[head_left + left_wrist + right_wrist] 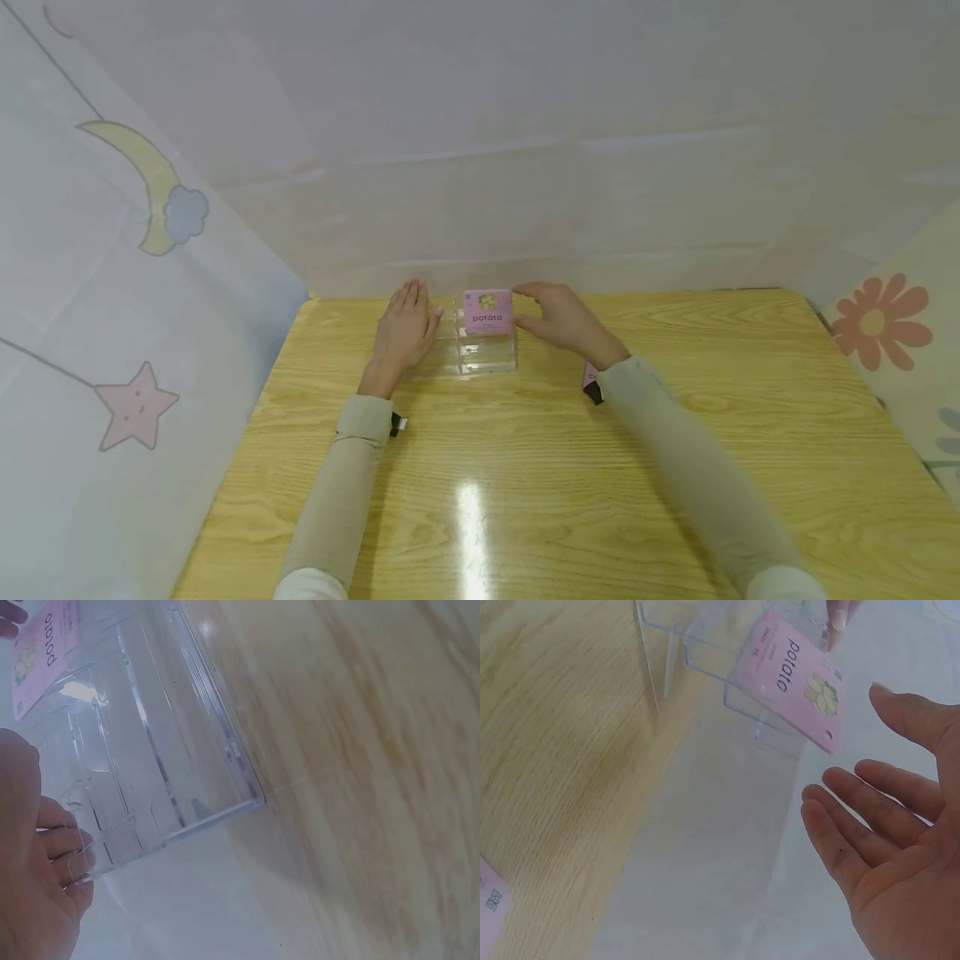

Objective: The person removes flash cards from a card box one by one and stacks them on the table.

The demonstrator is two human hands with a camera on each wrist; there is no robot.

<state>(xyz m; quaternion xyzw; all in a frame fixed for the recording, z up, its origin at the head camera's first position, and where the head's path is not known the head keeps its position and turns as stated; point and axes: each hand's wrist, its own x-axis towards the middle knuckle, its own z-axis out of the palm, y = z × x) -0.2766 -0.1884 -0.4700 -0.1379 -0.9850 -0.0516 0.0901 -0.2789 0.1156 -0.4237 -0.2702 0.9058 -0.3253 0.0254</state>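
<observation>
A pink card printed "potato" (487, 313) leans on the upper part of a clear plastic stepped rack (487, 360), near the table's back edge. My left hand (405, 329) lies against the rack's left side. In the left wrist view its fingertips (79, 859) touch the clear edge. To the right of the card, my right hand (562, 321) is held with thumb and fingers spread apart. The right wrist view shows this palm (900, 885) holding nothing, with a gap between its fingertips and the card's corner.
Another pink card (589, 375) lies on the wooden table (480, 458), partly hidden under my right forearm. A pale cloth wall (525, 208) rises directly behind the table. Printed side walls with a moon (153, 183) and a flower (881, 321) flank it.
</observation>
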